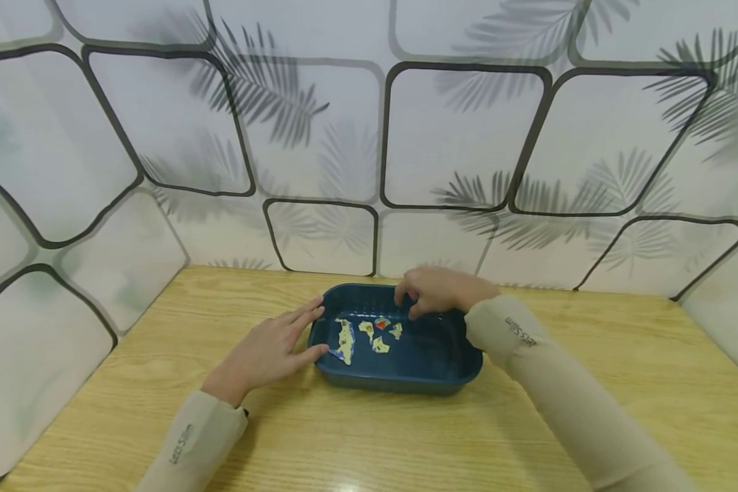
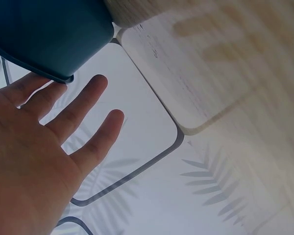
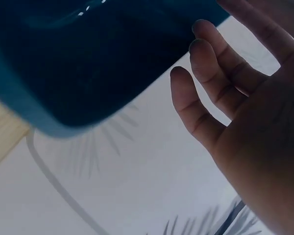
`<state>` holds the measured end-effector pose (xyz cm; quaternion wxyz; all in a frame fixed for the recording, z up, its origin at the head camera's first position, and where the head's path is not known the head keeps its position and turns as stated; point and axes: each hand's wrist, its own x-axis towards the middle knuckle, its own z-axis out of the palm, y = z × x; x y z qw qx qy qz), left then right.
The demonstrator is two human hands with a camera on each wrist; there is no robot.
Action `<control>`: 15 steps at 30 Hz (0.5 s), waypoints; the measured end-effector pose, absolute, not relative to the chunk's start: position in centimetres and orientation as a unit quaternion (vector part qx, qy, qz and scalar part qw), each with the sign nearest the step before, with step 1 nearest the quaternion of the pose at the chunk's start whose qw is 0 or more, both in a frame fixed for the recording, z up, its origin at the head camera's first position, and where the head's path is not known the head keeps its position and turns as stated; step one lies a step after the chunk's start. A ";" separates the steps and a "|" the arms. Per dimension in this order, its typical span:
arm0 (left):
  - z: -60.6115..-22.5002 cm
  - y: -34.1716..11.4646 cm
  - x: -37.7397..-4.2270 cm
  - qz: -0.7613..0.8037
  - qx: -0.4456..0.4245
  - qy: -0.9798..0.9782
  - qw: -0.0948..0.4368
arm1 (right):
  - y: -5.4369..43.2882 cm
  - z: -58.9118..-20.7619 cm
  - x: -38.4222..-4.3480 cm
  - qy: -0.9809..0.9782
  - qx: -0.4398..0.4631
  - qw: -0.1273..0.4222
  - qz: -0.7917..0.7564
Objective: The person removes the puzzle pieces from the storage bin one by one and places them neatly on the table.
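Note:
A dark blue rectangular basin [image 1: 400, 379] holds several small, flat, irregular pieces. The largest, a cream piece [image 1: 345, 342] with blue edges, lies at the basin's left side. Right of it are smaller cream pieces [image 1: 380, 345] and a red and green piece [image 1: 382, 324]. My left hand [image 1: 267, 355] rests at the left rim with fingers spread and thumb over the edge. In the left wrist view, some fingertips meet the rim's underside. My right hand [image 1: 436, 290] reaches over the back rim, loosely bent fingers pointing down inside, with nothing visible between thumb and index finger.
The basin stands on a light wood-grain table [image 1: 270, 437]. Behind and at the sides rises a white covering [image 1: 320, 164] printed with dark rounded outlines and grey leaves. It meets the table just behind the basin.

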<state>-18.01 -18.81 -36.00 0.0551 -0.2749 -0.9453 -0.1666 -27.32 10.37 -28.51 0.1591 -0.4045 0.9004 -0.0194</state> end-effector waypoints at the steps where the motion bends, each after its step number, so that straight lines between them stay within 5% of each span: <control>1: -36.0 -18.8 -18.0 -0.167 -0.276 -0.945 0.056 | 10.2 -28.6 -27.4 0.899 -0.405 0.165 -0.029; 9: -36.1 -18.7 -18.1 -0.170 -0.276 -0.945 0.053 | 9.1 -29.8 -27.7 0.896 -0.365 0.245 -0.065; 15: -36.0 -18.7 -18.0 -0.167 -0.272 -0.946 0.055 | 8.7 -30.7 -27.4 0.913 -0.329 0.239 -0.026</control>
